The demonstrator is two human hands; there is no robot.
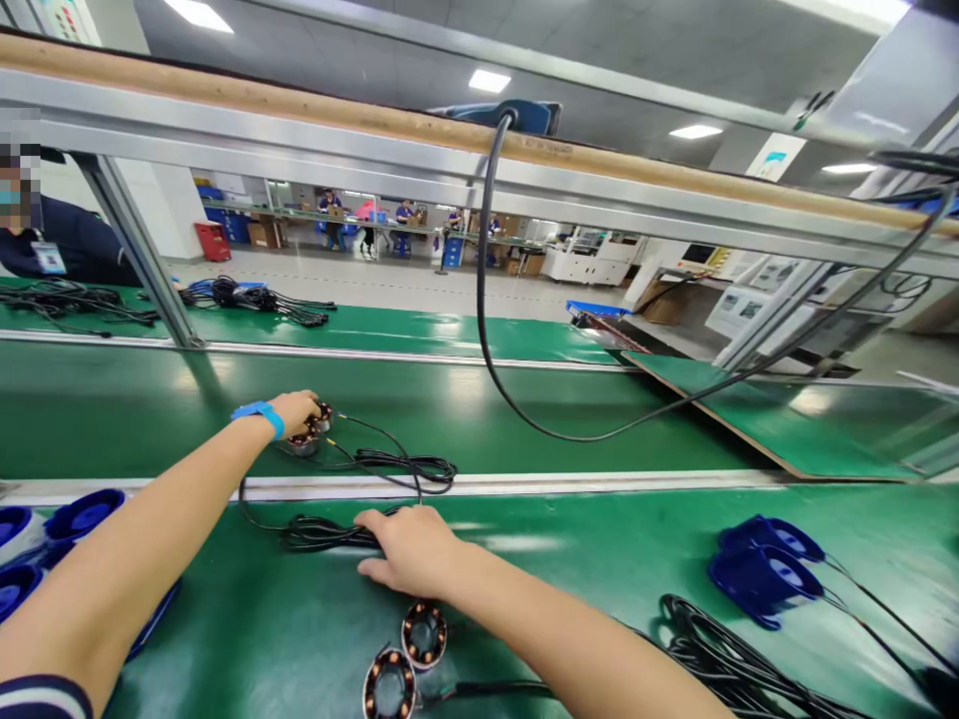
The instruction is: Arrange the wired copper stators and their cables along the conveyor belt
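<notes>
I watched the left hand [295, 411] grip copper-wound stators [304, 445] over the green belt [420, 399], presumably by their rims for steadiness. The right hand [420, 547] hung at the black cable coil [316, 535]; whether it gripped, I couldn't tell.

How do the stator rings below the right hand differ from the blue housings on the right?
The stator rings show copper-coloured windings around open centres; the blue housings are mostly deep blue. The stator rings look smaller than the blue housings. Both pairs rest on the green bench.
</notes>
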